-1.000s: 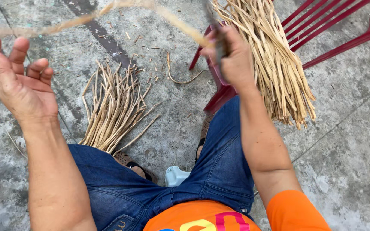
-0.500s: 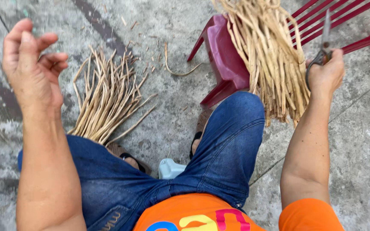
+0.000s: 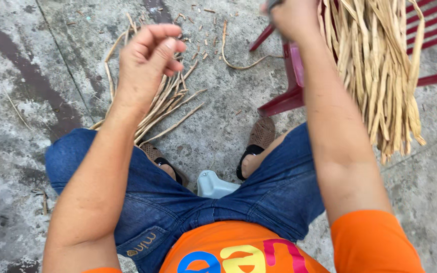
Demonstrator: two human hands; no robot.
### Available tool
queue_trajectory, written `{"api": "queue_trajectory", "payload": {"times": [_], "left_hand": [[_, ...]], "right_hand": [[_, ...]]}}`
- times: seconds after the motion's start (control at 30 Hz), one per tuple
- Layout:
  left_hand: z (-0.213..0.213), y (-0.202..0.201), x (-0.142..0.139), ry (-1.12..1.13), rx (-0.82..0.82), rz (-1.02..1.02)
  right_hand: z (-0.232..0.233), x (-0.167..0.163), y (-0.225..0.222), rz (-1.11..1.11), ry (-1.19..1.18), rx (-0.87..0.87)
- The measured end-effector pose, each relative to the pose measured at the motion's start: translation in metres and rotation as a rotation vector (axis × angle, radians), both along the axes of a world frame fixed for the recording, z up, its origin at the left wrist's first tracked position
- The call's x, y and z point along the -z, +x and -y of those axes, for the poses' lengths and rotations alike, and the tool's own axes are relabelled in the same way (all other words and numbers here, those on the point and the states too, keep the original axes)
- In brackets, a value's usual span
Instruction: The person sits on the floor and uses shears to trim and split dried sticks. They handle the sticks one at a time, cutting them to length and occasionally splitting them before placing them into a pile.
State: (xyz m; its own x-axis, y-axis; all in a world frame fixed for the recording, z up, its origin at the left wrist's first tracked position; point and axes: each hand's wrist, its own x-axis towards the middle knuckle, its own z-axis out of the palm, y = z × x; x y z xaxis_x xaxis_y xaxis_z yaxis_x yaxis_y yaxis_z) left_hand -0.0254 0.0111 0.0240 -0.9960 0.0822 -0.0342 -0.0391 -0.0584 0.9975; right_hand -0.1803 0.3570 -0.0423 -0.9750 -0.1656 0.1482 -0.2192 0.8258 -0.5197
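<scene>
L hand (image 3: 147, 60) fingers curled, pinching nothing i can see | R hand (image 3: 294, 17) fisted on sth, can't tell what | 2 reed piles: floor (image 3: 163, 103) + chair (image 3: 380, 76)

a thick bundle of dried strips (image 3: 380, 76), pale straw in colour, hangs over the seat edge of a red plastic chair (image 3: 292, 83), its flat, slightly twisted ends dangling loose and uneven. on the concrete, a smaller pile of strips (image 3: 165, 103) lies fanned out on the ground, close to the sandalled foot. one curled strip (image 3: 238, 63) lies by itself between the pile and the chair.
</scene>
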Motion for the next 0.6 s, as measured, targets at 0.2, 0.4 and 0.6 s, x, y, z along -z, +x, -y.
{"api": "queue_trajectory", "payload": {"times": [0.2, 0.4, 0.6], "left_hand": [[0.009, -0.036, 0.005, -0.041, 0.014, 0.064], [0.034, -0.076, 0.009, -0.058, -0.067, 0.147], [0.054, -0.107, 0.014, -0.006, -0.123, 0.179]], "right_hand": [[0.083, 0.122, -0.011, 0.392, -0.041, 0.142], [0.102, 0.216, -0.049, 0.442, -0.143, 0.285], [0.13, 0.254, -0.091, 0.501, -0.075, 0.281]]}}
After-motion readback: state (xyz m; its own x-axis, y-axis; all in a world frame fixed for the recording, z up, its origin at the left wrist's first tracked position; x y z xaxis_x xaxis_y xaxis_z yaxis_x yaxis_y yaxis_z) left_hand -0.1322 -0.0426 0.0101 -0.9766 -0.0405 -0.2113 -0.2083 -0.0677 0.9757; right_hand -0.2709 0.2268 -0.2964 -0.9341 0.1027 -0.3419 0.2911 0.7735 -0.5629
